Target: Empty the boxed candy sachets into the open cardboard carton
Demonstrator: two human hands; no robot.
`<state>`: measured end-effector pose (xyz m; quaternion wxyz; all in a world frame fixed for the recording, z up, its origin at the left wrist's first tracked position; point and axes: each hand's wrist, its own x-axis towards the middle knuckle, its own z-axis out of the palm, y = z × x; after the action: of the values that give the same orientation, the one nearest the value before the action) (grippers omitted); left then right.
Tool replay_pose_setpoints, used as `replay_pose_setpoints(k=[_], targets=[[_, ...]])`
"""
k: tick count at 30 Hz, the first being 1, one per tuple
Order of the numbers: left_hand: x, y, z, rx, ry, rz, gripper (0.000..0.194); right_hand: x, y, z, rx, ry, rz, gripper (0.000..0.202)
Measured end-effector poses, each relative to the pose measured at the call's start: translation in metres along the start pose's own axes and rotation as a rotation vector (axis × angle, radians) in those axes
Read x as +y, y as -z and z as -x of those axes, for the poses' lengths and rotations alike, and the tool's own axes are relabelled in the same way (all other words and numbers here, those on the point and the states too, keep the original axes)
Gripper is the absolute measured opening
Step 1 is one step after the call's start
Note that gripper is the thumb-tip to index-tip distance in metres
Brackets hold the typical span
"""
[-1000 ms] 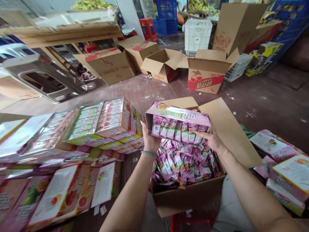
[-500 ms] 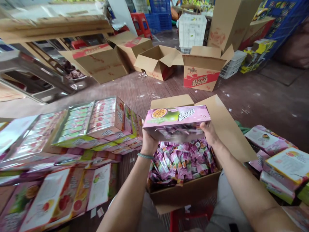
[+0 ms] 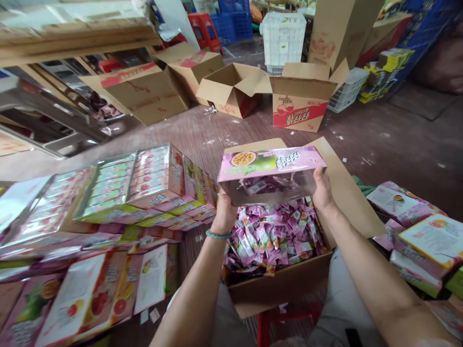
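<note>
Left hand [image 3: 226,212] and right hand [image 3: 323,189] are gripping a pink box [image 3: 273,164] at centre frame, one at each end, fingers of both clamped on it. Box is hanging over an open carton [image 3: 282,289], lower centre, printed face pointing up, clear side facing the person, a few packs [image 3: 269,184] showing inside. Loose sachets [image 3: 275,236] are filling the carton. Left wrist is wearing a teal band [image 3: 218,234]. Stacked boxes [image 3: 155,178] are standing at left; white crate [image 3: 284,41] is standing at upper centre.
</note>
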<state>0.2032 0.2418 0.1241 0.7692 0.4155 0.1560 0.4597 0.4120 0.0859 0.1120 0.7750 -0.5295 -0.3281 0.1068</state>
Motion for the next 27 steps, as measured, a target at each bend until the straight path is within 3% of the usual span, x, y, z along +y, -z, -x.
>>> replay_pose_setpoints(k=[5, 7, 10, 13, 15, 18, 21, 24, 27], targets=[[0.003, 0.006, 0.003, -0.048, -0.095, -0.087, 0.078, -0.015, -0.002, 0.012, -0.015, 0.092, 0.02, 0.095], [0.006, 0.005, 0.003, 0.014, -0.069, -0.067, 0.067, -0.014, -0.002, 0.012, -0.04, 0.09, 0.043, 0.101], [0.011, 0.002, -0.003, 0.125, -0.055, 0.011, 0.051, -0.005, 0.0, 0.009, -0.101, 0.028, 0.042, 0.104], [0.016, 0.006, -0.014, 0.138, -0.077, 0.085, 0.059, 0.005, 0.003, 0.006, -0.138, -0.078, 0.063, 0.104], [0.018, 0.011, -0.021, 0.124, -0.033, 0.141, 0.07, 0.01, 0.001, 0.01, -0.183, -0.108, 0.198, 0.104], [0.018, 0.02, -0.029, 0.159, 0.002, 0.215, 0.077, 0.016, -0.02, 0.03, -0.358, 0.027, 0.611, 0.103], [0.018, 0.026, -0.031, 0.19, 0.024, 0.241, 0.075, 0.029, -0.057, 0.056, -0.605, 0.172, 1.067, 0.099], [0.025, 0.032, -0.03, 0.191, 0.045, 0.203, 0.071, 0.051, -0.089, 0.06, -0.733, 0.134, 1.341, 0.095], [0.04, 0.041, -0.028, 0.245, -0.019, 0.139, 0.064, 0.072, -0.11, 0.039, -0.759, 0.053, 1.436, 0.093]])
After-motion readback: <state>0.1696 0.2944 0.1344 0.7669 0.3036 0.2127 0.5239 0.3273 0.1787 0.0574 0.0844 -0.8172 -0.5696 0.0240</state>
